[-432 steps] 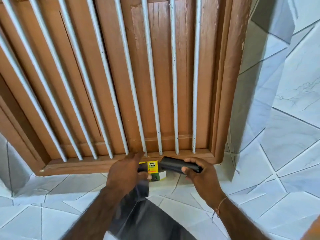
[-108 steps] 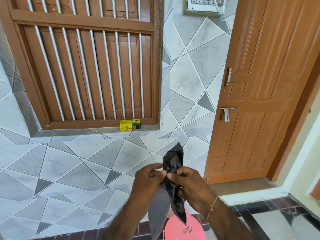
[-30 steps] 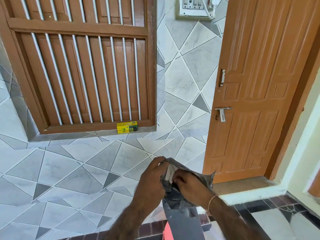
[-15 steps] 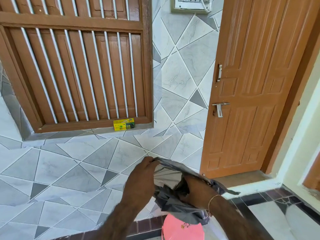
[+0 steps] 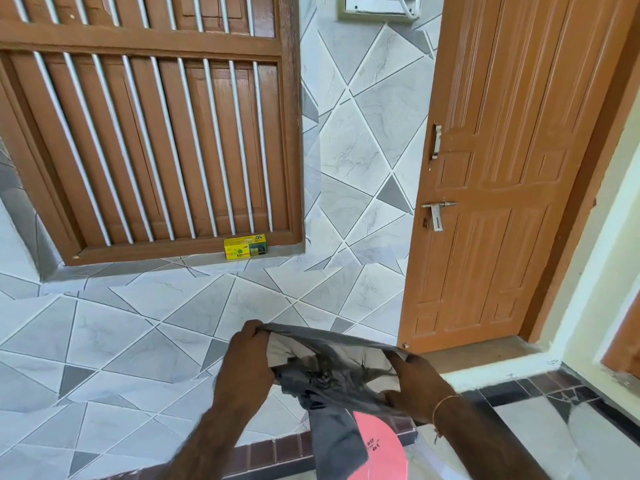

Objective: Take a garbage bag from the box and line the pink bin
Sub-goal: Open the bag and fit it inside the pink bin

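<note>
A: What did the hands have?

B: Both gripped the bag [image 5: 332, 372]. The left hand [image 5: 247, 362] pinched the rim at its far left corner, fingers curled over the edge. The right hand [image 5: 414, 382] clutched the rim on the other side, thumb and fingers folded round the plastic. Between them the mouth was stretched wide, and the pale inside showed.

A: And the rest of the bag?

B: It hung crumpled below the mouth, a grey tail dropping down in front of the bin [image 5: 381, 448].

A: Where was the bin?

B: Low in the view, just under the hands, pink, partly hidden by the hanging plastic. Dark writing sat on it, too small to read.

A: The box?

B: The box [image 5: 246, 246] stood well apart from the hands, on the tiled ledge against the foot of the barred window [image 5: 149, 133]. It was yellow and green.

A: Anything else?

B: A brown door [image 5: 502, 168] stood to the right, with a metal latch [image 5: 437, 214], and a switch panel [image 5: 377, 6] was high on the tiled wall.
</note>
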Motion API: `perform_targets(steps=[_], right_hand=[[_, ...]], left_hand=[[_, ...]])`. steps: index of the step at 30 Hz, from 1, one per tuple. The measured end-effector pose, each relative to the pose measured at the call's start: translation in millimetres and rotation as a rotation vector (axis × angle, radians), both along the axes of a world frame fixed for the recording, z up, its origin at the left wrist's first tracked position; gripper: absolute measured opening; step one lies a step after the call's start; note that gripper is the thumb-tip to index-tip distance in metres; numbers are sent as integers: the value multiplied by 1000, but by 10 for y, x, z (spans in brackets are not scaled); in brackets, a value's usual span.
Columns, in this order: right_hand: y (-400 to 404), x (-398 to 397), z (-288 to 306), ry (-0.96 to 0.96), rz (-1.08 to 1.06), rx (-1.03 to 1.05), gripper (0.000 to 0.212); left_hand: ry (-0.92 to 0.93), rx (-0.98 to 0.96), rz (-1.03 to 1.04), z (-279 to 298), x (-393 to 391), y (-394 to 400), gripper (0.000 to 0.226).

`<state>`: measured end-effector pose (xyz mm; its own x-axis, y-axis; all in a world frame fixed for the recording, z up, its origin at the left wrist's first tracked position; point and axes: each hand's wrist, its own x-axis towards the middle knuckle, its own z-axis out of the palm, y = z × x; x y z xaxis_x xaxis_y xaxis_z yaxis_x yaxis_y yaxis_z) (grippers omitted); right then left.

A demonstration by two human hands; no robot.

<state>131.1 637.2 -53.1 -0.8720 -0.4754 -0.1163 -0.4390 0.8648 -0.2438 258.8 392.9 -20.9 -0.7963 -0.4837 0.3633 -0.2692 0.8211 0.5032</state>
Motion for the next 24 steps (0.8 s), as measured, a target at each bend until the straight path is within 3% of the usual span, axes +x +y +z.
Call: perform_targets(steps=[3,5,8,11,13,16,19,20,22,24], right_hand=[[-132,101,7,53,56,-55,40],[-317,233,99,122,131,-260,20],[-555,319,197,3,174,-547,29],[-662,277,177,-180,226,-630,41],[-640,251,178,-244,153,-679,32],[-517,260,253,-382,19,-567,22],[-443,163,222,-379,11,-335,37],[-424,140,242,-376,-21,-330,38],[-384,75,217,-470,-88,-371,33],[-273,-24,173,-358,-70,-269,27]], left_hand=[[47,45,-76,31,-44,167,62],[69,42,-138,57,-85,259,69],[111,36,-225,146,-120,370,61],[182,75,-338,287,-86,483,56],[165,115,-384,359,-42,512,60],[81,152,-382,396,38,495,54],[11,148,-372,358,70,438,54],[-13,88,-360,328,56,403,55],[-122,-216,-295,269,27,310,54],[-233,-405,-193,213,34,227,42]])
